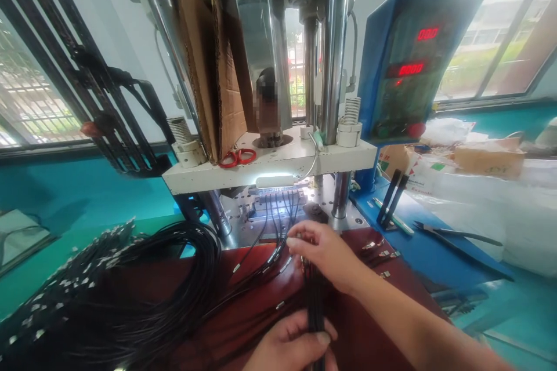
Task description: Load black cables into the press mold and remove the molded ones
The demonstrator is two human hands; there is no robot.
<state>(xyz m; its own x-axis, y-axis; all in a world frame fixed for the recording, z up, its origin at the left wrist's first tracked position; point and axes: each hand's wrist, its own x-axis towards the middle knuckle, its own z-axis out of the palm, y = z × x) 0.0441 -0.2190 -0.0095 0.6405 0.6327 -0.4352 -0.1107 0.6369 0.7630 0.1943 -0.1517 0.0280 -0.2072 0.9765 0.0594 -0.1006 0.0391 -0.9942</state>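
My left hand [298,341] is wrapped round a bundle of black cables [315,295] at the near edge of the dark red board. At the bundle's upper end, where metal tips show, the fingers of my right hand [324,250] are closed on a cable; its end is partly hidden by them. Just beyond, several black cables [282,214] run into the lit metal mould [272,207] of a press. Their free ends with silvery connectors [237,268] lie on the red board [256,252].
A large coil of black cables [204,266] lies at left, beside a heap of connector ends [47,301]. Red-handled scissors [237,157] rest on the white press plate [278,171]. Pliers [456,233] and tweezers [394,200] are on the blue surface at right. A blue control box [387,69] stands behind.
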